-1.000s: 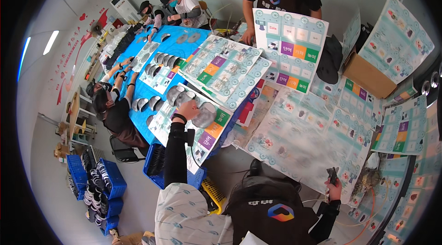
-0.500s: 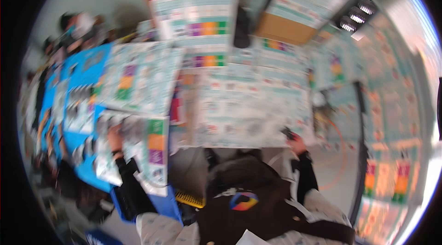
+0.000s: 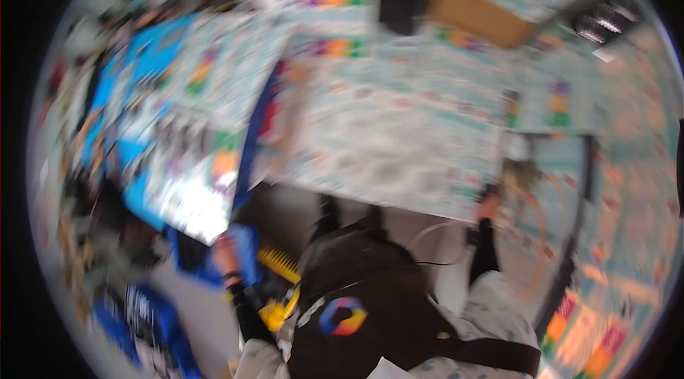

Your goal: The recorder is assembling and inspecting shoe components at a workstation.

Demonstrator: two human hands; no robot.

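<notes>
My left hand (image 3: 225,254) is beside a blue bin (image 3: 247,247), just below the near edge of a printed sheet (image 3: 167,187) on the left. Motion blur smears its fingers, and nothing shows clearly in them. Several dark rounded pieces (image 3: 178,130) lie on that sheet. At the right end of the wide printed sheet (image 3: 399,144) in the middle, my right hand (image 3: 488,206) is closed round a small dark object (image 3: 487,192), too blurred to name.
A brown cardboard box (image 3: 481,14) stands at the far right of the table. An orange hose (image 3: 539,229) curves beside my right hand. Blue-and-black bags (image 3: 153,329) lie at the lower left, and a yellow ribbed thing (image 3: 279,265) is beside the blue bin.
My left hand has left the dark pieces on the left sheet and come down towards me, to the blue bin. My right hand still holds the dark object. The whole view has shifted and tilted.
</notes>
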